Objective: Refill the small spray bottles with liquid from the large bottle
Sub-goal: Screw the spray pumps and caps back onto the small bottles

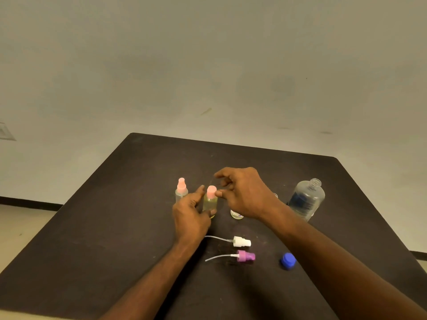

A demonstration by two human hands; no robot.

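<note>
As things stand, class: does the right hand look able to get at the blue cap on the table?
Probably yes. The blue cap lies alone on the table just beside the right forearm, nothing on top of it. The right hand appears to hold nothing and would only need to draw back.

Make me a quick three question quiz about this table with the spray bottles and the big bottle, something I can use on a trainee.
1. True or false: the large bottle has its cap screwed on.
2. How many loose spray heads lie on the table near the person? A) one B) two C) three
3. Fill in: the left hand holds the body of the small bottle with the ____ coloured spray top.

Key
1. False: its neck is open, and the blue cap lies on the table.
2. B: the white spray head and the purple spray head.
3. Pink; the right hand is at that top.
</note>
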